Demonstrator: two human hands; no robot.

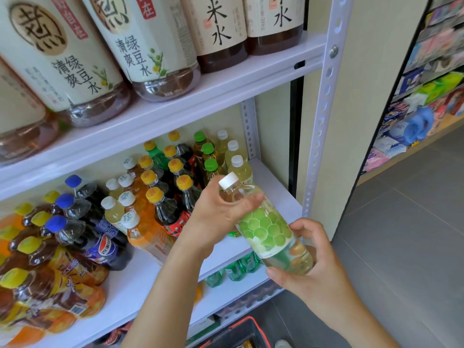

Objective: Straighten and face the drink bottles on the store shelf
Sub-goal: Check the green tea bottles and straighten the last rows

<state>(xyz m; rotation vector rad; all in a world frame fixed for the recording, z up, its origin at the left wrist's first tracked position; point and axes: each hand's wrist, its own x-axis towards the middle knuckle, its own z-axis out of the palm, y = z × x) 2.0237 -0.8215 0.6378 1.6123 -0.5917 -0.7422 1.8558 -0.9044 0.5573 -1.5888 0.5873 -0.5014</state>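
Observation:
A clear bottle with a white cap and a green grape label (266,229) is held tilted in front of the middle shelf (273,177), off its surface. My left hand (221,212) grips its neck just below the cap. My right hand (311,267) curls round its base from below. On the shelf behind stand rows of bottles: white-capped pale yellow ones (237,162), green-capped ones (210,164), orange-capped dark ones (175,182), blue-capped cola bottles (82,222) and yellow-capped tea bottles (32,247).
The upper shelf (226,89) carries large cream-labelled bottles (140,46). A white perforated upright (324,101) bounds the shelf on the right. Green bottles (233,270) stand on the shelf below. A black basket with a red rim (241,332) sits on the grey floor. Another stocked rack (426,91) stands far right.

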